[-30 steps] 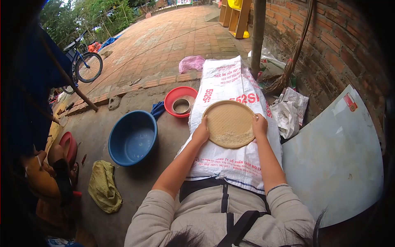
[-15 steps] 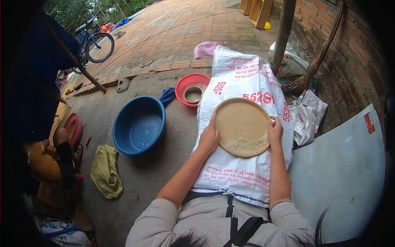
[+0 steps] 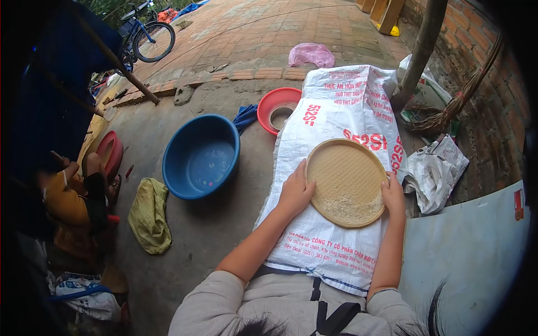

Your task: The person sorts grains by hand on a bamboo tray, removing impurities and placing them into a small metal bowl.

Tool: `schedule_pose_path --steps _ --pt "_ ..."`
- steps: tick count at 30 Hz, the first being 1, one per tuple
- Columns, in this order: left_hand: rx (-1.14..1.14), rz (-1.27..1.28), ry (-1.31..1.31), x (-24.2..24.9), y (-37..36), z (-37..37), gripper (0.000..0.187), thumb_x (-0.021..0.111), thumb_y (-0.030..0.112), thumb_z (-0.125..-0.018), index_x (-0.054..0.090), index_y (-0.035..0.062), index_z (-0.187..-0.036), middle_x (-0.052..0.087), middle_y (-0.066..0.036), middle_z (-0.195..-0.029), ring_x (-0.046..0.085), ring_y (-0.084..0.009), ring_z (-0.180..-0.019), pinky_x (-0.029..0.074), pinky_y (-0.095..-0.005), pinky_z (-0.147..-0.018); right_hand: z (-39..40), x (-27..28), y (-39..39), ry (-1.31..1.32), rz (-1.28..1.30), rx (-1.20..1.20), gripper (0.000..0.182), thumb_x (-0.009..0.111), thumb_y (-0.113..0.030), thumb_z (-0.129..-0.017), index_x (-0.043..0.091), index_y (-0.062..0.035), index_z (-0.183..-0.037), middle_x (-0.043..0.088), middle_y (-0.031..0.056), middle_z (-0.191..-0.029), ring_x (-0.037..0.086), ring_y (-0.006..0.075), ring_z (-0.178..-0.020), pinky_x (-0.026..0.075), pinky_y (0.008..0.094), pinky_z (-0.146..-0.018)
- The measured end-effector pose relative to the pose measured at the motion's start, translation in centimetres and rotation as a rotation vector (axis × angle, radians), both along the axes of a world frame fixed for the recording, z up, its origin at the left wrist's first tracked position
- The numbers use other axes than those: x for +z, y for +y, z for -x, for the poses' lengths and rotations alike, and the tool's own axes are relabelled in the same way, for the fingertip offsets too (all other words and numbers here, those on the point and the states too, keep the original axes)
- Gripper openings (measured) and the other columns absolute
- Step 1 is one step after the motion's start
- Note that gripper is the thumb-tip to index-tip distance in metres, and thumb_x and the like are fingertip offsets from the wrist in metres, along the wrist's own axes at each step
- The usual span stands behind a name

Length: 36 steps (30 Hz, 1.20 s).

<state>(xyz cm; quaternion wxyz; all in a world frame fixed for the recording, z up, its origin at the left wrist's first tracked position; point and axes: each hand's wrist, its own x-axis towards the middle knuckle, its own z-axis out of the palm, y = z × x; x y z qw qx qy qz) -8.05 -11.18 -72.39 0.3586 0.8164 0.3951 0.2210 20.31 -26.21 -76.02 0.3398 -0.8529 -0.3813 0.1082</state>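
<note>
We hold round woven tray point(image 3: 343, 172), about equally wide every way, face up; pale grains point(image 3: 352, 209) toward near rim. Left hand point(image 3: 296, 191), right hand point(image 3: 393, 195) clasp opposite edges.

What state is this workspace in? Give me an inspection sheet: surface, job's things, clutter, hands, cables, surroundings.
Surface: printed white sack, wrinkled, spread out.
Job's things: round woven tray, with pale, grainy material gathered toward its near edge.
Clutter: blue basin, red basin and yellowish sack left of the white sack; crumpled white bag and pale panel to its right; pink bag beyond.
Hands: left hand and right hand grip opposite sides of the tray.
Cables: none certain; a thin line crosses the brick paving, nature unclear.
Surroundings: bicycle, far left; another person, left; broom and brick wall, right.
</note>
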Motion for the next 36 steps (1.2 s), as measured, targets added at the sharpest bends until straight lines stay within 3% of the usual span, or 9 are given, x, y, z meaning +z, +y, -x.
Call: schedule_pose_path --steps 4,7,12,16,21,25,28,31,36 --pt "-0.03 0.082 -0.011 -0.5 0.5 -0.2 0.067 0.048 0.029 -0.094 0.018 -0.002 -0.145 0.053 -0.034 -0.12 0.052 -0.0456 -0.114 0.04 -0.0434 -0.097 0.2 -0.4 1.2 -0.001 0.033 -0.016 0.039 0.056 -0.016 -0.088 0.049 -0.0002 -0.123 0.059 0.0223 -0.106 0.056 0.0384 -0.102 0.043 0.0444 -0.092" --pt "-0.048 0.082 -0.045 -0.9 0.8 -0.6 0.065 0.042 0.031 -0.097 0.015 -0.0041 -0.145 0.051 -0.035 -0.124 0.051 -0.0458 -0.116 0.038 -0.0424 -0.099 2.0 4.2 2.4 -0.279 0.011 -0.075 0.041 0.057 -0.018 -0.089 0.049 0.0019 -0.124 0.054 0.0224 -0.117 0.052 0.0371 -0.11 0.04 0.0425 -0.096" --pt "-0.072 0.18 -0.088 -0.4 1.1 -0.8 0.065 0.037 0.034 -0.1 0.014 -0.005 -0.146 0.044 -0.033 -0.133 0.043 -0.0414 -0.127 0.032 -0.0385 -0.106 4.3 10.5 4.2 -0.079 -0.045 0.301 0.042 0.057 -0.019 -0.089 0.051 -0.0013 -0.126 0.05 0.022 -0.123 0.048 0.0382 -0.114 0.039 0.0425 -0.099" --pt "-0.064 0.426 -0.215 -0.6 3.7 -0.3 0.06 0.036 0.034 -0.101 0.022 -0.0049 -0.145 0.035 -0.024 -0.145 0.031 -0.0324 -0.137 0.022 -0.0346 -0.112 5.9 7.3 4.5 -0.117 0.051 0.491 0.045 0.06 -0.023 -0.087 0.052 -0.0038 -0.127 0.049 0.0223 -0.127 0.044 0.0383 -0.121 0.039 0.0437 -0.1" --pt "0.213 0.7 -0.275 -3.1 14.6 0.1 0.053 0.049 0.033 -0.094 0.041 0.0012 -0.136 0.054 -0.015 -0.126 0.053 -0.0269 -0.116 0.041 -0.0392 -0.096 7.2 4.4 3.7 -0.153 0.176 0.529 0.047 0.062 -0.024 -0.085 0.052 -0.0045 -0.127 0.047 0.0212 -0.13 0.043 0.0369 -0.123 0.04 0.0469 -0.099" --pt "0.364 0.88 -0.375 -7.9 23.2 -1.2 0.055 0.055 0.029 -0.092 0.036 0.0011 -0.136 0.05 -0.023 -0.127 0.054 -0.0332 -0.114 0.048 -0.0426 -0.09 7.0 4.7 3.9 -0.14 0.168 0.511 0.048 0.064 -0.026 -0.084 0.052 -0.0049 -0.126 0.047 0.019 -0.128 0.045 0.0348 -0.12 0.041 0.0466 -0.097" --pt "0.544 0.858 -0.217 -10.4 26.5 -2.1 0.061 0.058 0.033 -0.089 0.037 -0.0045 -0.133 0.051 -0.024 -0.124 0.059 -0.0346 -0.104 0.052 -0.043 -0.081 7.3 4.9 4.0 -0.149 0.228 0.484 0.049 0.065 -0.027 -0.084 0.053 -0.0058 -0.126 0.048 0.0175 -0.124 0.046 0.0329 -0.118 0.043 0.0468 -0.095" --pt "0.743 0.919 -0.248 -14.0 27.0 -3.6 0.068 0.059 0.038 -0.088 0.034 -0.0062 -0.134 0.048 -0.026 -0.126 0.056 -0.0378 -0.108 0.051 -0.047 -0.085 7.0 5.2 4.0 -0.091 0.285 0.49 0.05 0.064 -0.024 -0.082 0.051 -0.0041 -0.126 0.046 0.0208 -0.129 0.044 0.0361 -0.119 0.038 0.0444 -0.1" --pt "0.886 0.907 -0.7 -17.7 27.4 -6.4 0.028 0.064 0.007 -0.084 0.053 -0.0048 -0.106 0.059 -0.017 -0.096 0.064 -0.0302 -0.078 0.06 -0.0365 -0.059 6.2 4.4 3.9 -0.111 0.243 0.512 0.051 0.065 -0.026 -0.082 0.051 -0.0052 -0.127 0.045 0.0204 -0.13 0.043 0.0357 -0.119 0.038 0.0445 -0.1"
